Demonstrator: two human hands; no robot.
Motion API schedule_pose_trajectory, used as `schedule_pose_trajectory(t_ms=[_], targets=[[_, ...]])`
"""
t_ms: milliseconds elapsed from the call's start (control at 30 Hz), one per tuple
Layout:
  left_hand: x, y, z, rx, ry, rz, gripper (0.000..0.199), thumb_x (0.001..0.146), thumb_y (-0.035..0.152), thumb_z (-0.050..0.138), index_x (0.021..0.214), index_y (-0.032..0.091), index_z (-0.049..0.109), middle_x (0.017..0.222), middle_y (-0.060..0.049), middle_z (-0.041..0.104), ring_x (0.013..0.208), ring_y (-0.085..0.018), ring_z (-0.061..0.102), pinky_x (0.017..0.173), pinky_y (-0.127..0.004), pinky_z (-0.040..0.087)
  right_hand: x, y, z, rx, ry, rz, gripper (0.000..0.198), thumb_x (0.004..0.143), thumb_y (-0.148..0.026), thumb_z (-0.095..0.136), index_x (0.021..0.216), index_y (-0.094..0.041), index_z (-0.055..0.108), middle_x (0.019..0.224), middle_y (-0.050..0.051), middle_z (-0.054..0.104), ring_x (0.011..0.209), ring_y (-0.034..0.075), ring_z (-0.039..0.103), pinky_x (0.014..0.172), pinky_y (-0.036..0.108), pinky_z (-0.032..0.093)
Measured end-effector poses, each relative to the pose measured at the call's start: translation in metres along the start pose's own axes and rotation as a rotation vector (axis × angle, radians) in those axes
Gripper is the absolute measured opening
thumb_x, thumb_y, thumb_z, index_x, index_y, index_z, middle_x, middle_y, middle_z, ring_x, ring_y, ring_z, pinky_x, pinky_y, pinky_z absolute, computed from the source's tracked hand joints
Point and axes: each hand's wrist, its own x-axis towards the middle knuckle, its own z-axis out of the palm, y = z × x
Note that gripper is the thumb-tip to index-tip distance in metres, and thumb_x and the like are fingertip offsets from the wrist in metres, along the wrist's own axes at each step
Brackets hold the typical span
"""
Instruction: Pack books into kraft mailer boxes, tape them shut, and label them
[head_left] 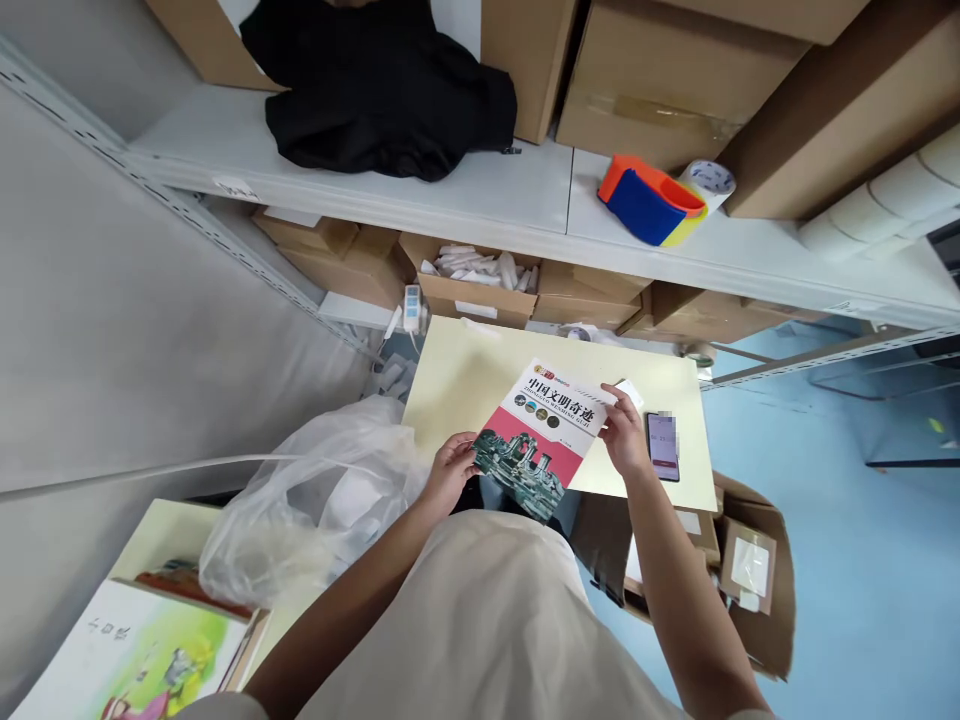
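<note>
Between my two hands is a book (pixel 534 432) with a white and red cover, large Chinese characters and a picture of grey ruins. My left hand (pixel 451 470) pinches its lower left edge, and my right hand (pixel 624 432) grips the upper right edge. The book is tilted, cover up, over the near part of a pale yellow table (pixel 450 385). Right of my right hand, a phone (pixel 663 446) with its screen lit lies on the table. A small white item (pixel 630 392) is partly hidden behind my right fingers.
A clear plastic bag (pixel 315 490) and a picture book (pixel 142 650) are at the left. Above the table, a white shelf (pixel 540 195) carries black clothing (pixel 390 100), tape rolls (pixel 709 180) and cartons (pixel 667 80). An open carton (pixel 776 600) stands on the floor at right.
</note>
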Motion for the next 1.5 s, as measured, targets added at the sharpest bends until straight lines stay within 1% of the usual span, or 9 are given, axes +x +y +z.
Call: schedule_pose_trajectory(t_ms=[267, 333, 433, 600, 800, 867, 967, 1100, 1500], targets=[[0.019, 0.013, 0.024, 0.082, -0.125, -0.212, 0.034, 0.055, 0.02, 0.08, 0.088, 0.015, 0.071, 0.085, -0.007, 0.07, 0.077, -0.018, 0.064, 0.074, -0.029, 0.048, 0.044, -0.044, -0.019, -0.181, -0.329, -0.297, 0.029, 0.065, -0.034, 0.077, 0.088, -0.027, 0.06, 0.113, 0.003, 0.063, 0.108, 0.021, 0.056, 0.085, 0.033, 0.046], [0.016, 0.014, 0.033, 0.139, -0.182, -0.19, 0.034, 0.063, 0.038, 0.077, 0.088, 0.017, 0.071, 0.089, -0.008, 0.071, 0.089, -0.023, 0.064, 0.08, -0.032, 0.048, 0.055, -0.058, -0.014, -0.203, -0.391, -0.298, 0.027, 0.068, -0.038, 0.076, 0.081, -0.026, 0.057, 0.093, 0.002, 0.067, 0.09, 0.019, 0.062, 0.078, 0.032, 0.047], [0.008, 0.019, 0.045, 0.122, -0.297, -0.103, 0.061, 0.07, 0.069, 0.057, 0.099, 0.017, 0.069, 0.102, -0.012, 0.07, 0.103, -0.028, 0.062, 0.088, -0.04, 0.046, 0.066, -0.073, 0.0, -0.253, -0.386, -0.278, 0.026, 0.071, -0.043, 0.073, 0.078, -0.024, 0.057, 0.066, -0.003, 0.062, 0.058, 0.013, 0.055, 0.059, 0.027, 0.044], [0.001, 0.029, 0.06, 0.374, -0.076, 0.219, 0.057, 0.06, 0.055, 0.075, 0.101, 0.017, 0.066, 0.093, -0.009, 0.07, 0.085, -0.022, 0.066, 0.079, -0.035, 0.051, 0.073, -0.091, 0.022, -0.331, -0.346, -0.247, 0.033, 0.065, -0.047, 0.074, 0.082, -0.021, 0.063, 0.068, 0.0, 0.066, 0.059, 0.014, 0.058, 0.053, 0.026, 0.044], [0.001, 0.015, 0.065, 0.23, 0.057, 0.246, 0.052, 0.066, 0.054, 0.071, 0.101, 0.017, 0.062, 0.085, -0.005, 0.068, 0.072, -0.016, 0.065, 0.069, -0.033, 0.055, 0.065, -0.103, -0.01, -0.464, -0.557, -0.058, 0.039, 0.066, -0.049, 0.074, 0.092, -0.019, 0.07, 0.084, 0.005, 0.073, 0.07, 0.021, 0.066, 0.056, 0.029, 0.05], [0.001, 0.01, 0.065, 0.156, 0.017, 0.225, 0.052, 0.066, 0.052, 0.072, 0.103, 0.018, 0.061, 0.089, -0.006, 0.069, 0.073, -0.016, 0.065, 0.071, -0.033, 0.055, 0.059, -0.099, -0.025, -0.379, -0.519, -0.021, 0.042, 0.065, -0.047, 0.076, 0.097, -0.02, 0.069, 0.088, 0.005, 0.073, 0.07, 0.021, 0.067, 0.054, 0.029, 0.05], [-0.001, 0.007, 0.066, 0.11, -0.046, 0.189, 0.05, 0.067, 0.051, 0.072, 0.104, 0.019, 0.063, 0.096, -0.007, 0.07, 0.08, -0.017, 0.066, 0.076, -0.033, 0.054, 0.054, -0.086, -0.035, -0.178, -0.294, -0.077, 0.043, 0.061, -0.043, 0.08, 0.096, -0.022, 0.067, 0.083, 0.002, 0.072, 0.064, 0.017, 0.065, 0.053, 0.027, 0.049], [-0.004, 0.008, 0.064, 0.315, -0.171, 0.101, 0.048, 0.062, 0.05, 0.076, 0.096, 0.016, 0.07, 0.101, -0.01, 0.07, 0.087, -0.02, 0.066, 0.08, -0.034, 0.053, 0.056, -0.073, -0.035, -0.034, -0.018, -0.153, 0.042, 0.054, -0.044, 0.084, 0.083, -0.02, 0.066, 0.061, -0.003, 0.066, 0.051, 0.012, 0.058, 0.047, 0.025, 0.045], [-0.006, 0.011, 0.044, 0.374, -0.173, 0.088, 0.049, 0.061, 0.048, 0.078, 0.099, 0.016, 0.072, 0.101, -0.009, 0.071, 0.088, -0.021, 0.065, 0.081, -0.035, 0.053, 0.056, -0.059, -0.023, -0.076, -0.051, -0.161, 0.041, 0.064, -0.052, 0.074, 0.088, -0.019, 0.065, 0.066, -0.001, 0.065, 0.057, 0.014, 0.058, 0.048, 0.025, 0.045]])
